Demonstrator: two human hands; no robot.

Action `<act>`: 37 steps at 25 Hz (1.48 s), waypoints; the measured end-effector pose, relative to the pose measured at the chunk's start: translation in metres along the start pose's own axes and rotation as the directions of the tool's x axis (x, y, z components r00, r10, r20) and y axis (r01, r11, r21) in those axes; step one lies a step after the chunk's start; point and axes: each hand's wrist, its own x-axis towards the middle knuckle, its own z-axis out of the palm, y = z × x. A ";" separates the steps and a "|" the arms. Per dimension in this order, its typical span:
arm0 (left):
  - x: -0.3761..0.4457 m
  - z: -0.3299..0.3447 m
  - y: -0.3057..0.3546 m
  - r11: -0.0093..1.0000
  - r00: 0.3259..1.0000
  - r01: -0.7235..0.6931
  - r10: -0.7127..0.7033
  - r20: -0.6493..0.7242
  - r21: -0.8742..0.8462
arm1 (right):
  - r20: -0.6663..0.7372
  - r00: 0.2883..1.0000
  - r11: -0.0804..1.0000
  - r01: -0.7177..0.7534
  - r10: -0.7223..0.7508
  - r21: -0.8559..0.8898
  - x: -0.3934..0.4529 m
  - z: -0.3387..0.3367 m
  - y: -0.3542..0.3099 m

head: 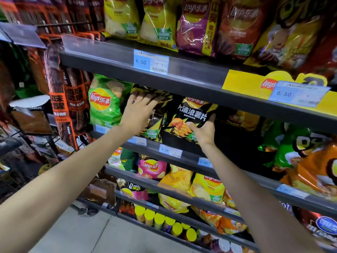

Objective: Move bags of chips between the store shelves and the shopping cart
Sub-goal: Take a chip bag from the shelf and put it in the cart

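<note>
Two black bags of chips stand side by side on the second shelf [175, 143]. My left hand [140, 110] lies with fingers spread on the front of the left black bag [155, 123], fingertips near its top. My right hand [202, 130] grips the lower right edge of the right black bag [191, 114], thumb on its front and fingers behind its side. A green bag of chips [104, 105] stands just left of my left hand. The shopping cart is not in view.
The top shelf [182, 73] holds yellow, purple and red chip bags close above my hands. Green and orange bags [299, 154] sit to the right, beyond a dark gap in the shelf. Lower shelves carry yellow and pink bags and canisters [164, 221]. Hanging snack packs [60, 99] fill the left.
</note>
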 end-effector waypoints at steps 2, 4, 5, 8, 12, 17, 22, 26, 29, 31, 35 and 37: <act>0.001 -0.002 -0.005 1.000 0.999 -0.030 0.030 -0.021 -0.002 | -0.009 0.999 0.999 0.039 -0.039 -0.016 0.007 0.011 -0.006; 0.001 -0.004 -0.006 0.999 0.999 -0.040 0.040 -0.006 -0.016 | -0.028 0.998 0.999 0.052 -0.052 -0.011 0.016 0.020 -0.010; 0.001 -0.005 -0.007 0.999 0.999 -0.045 0.045 0.000 -0.028 | -0.036 0.998 0.998 0.058 -0.058 -0.014 0.020 0.022 -0.011; 0.000 -0.005 -0.010 0.998 0.999 -0.050 0.049 -0.008 -0.037 | -0.045 0.997 0.998 0.063 -0.064 -0.029 0.029 0.022 -0.006; -0.001 -0.001 -0.008 0.998 0.999 -0.036 0.035 -0.012 -0.042 | -0.069 0.992 0.991 0.103 -0.109 -0.088 0.043 0.021 0.000; 0.001 0.006 -0.012 0.999 0.999 -0.008 0.010 0.046 -0.046 | -0.043 0.997 0.993 0.058 -0.063 -0.105 0.050 0.016 0.001; 0.006 0.011 -0.009 0.999 0.999 0.013 -0.011 0.039 -0.047 | 0.000 0.999 0.993 0.052 -0.052 -0.108 0.048 0.027 0.000; 0.006 0.013 -0.013 0.997 0.999 0.007 -0.004 0.037 -0.077 | 0.029 0.998 0.994 0.049 -0.046 -0.094 0.040 0.037 -0.005; 0.006 0.012 -0.013 0.994 0.998 0.002 0.003 0.055 -0.106 | 0.049 0.995 0.988 0.093 -0.088 -0.119 0.046 0.046 -0.008; 0.006 0.010 -0.014 0.994 0.997 0.007 0.001 0.075 -0.110 | 0.089 0.989 0.984 0.132 -0.122 -0.117 0.048 0.051 -0.013; 0.007 0.005 -0.014 0.994 0.996 0.025 -0.016 0.089 -0.104 | 0.153 0.972 0.975 0.194 -0.176 -0.111 0.060 0.064 -0.017; 0.006 0.002 -0.013 0.994 0.997 0.034 -0.026 0.072 -0.108 | 0.153 0.975 0.974 0.184 -0.163 -0.132 0.065 0.067 -0.015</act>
